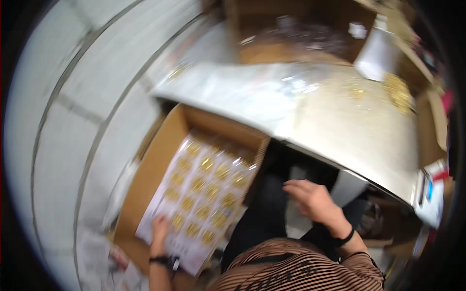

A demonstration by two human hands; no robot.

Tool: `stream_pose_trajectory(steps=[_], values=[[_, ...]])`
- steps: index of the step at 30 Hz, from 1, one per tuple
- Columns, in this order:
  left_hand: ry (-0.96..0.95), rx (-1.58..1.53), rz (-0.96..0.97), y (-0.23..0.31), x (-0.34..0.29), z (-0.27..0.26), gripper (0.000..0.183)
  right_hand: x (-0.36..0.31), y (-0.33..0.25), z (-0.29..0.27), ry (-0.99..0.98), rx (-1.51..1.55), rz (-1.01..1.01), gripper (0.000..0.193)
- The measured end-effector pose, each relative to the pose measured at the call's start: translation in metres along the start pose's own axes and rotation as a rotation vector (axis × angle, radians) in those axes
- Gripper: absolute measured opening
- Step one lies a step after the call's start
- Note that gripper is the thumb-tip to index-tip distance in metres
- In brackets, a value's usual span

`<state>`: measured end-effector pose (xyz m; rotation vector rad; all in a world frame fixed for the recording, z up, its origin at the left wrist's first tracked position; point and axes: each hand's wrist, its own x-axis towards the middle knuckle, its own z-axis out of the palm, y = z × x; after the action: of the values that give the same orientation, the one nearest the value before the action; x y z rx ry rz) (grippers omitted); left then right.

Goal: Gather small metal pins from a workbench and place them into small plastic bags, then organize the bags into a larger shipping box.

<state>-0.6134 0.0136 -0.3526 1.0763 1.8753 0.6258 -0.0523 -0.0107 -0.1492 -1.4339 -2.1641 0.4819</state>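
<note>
Striped shirt [286,269], tan and black, dark print on front; black trousers [259,208]; thin black right wristband [345,236]; dark left wristband [159,260].

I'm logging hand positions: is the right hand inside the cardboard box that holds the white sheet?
No, the right hand hangs outside, to the right of that cardboard box, while the left hand reaches into it.

From the person [291,266], a carton [149,182] lies at 10 o'clock, a sheet [156,206] of pieces [197,184] inside, the left hand [160,229] at its 8 o'clock edge. The bench [359,131] lies at 1 o'clock, bearing a pile [398,94]; a box [262,51] stands at 12, beyond.
</note>
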Motion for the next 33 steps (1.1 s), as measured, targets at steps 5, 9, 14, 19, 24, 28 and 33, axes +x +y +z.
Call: stream_pose_trajectory(steps=[5, 9, 14, 19, 24, 28, 33], values=[[0.235, 0.305, 0.422, 0.092, 0.016, 0.002, 0.032, -0.032, 0.034, -0.074, 0.102, -0.324, 0.201, 0.035], [-0.080, 0.068, 0.552, 0.290, -0.034, 0.067, 0.020, -0.030, 0.116, -0.144, 0.038, -0.352, 0.463, 0.030], [-0.270, 0.068, 0.899, 0.421, -0.027, 0.231, 0.021, 0.014, 0.250, -0.209, 0.217, -0.524, 0.751, 0.037], [-0.118, 0.349, 0.963, 0.476, 0.001, 0.345, 0.031, 0.015, 0.278, -0.179, -0.023, -0.600, 0.728, 0.034], [-0.190, 0.643, 0.929, 0.484, 0.008, 0.369, 0.027, -0.037, 0.228, -0.178, 0.091, -0.478, 0.681, 0.018], [-0.436, 0.050, 0.617, 0.481, -0.018, 0.359, 0.012, -0.081, 0.213, -0.202, 0.451, -0.104, 0.655, 0.011], [-0.555, -0.414, 0.455, 0.468, -0.079, 0.354, 0.018, -0.088, 0.211, -0.221, 0.855, 0.414, 0.642, 0.006]])
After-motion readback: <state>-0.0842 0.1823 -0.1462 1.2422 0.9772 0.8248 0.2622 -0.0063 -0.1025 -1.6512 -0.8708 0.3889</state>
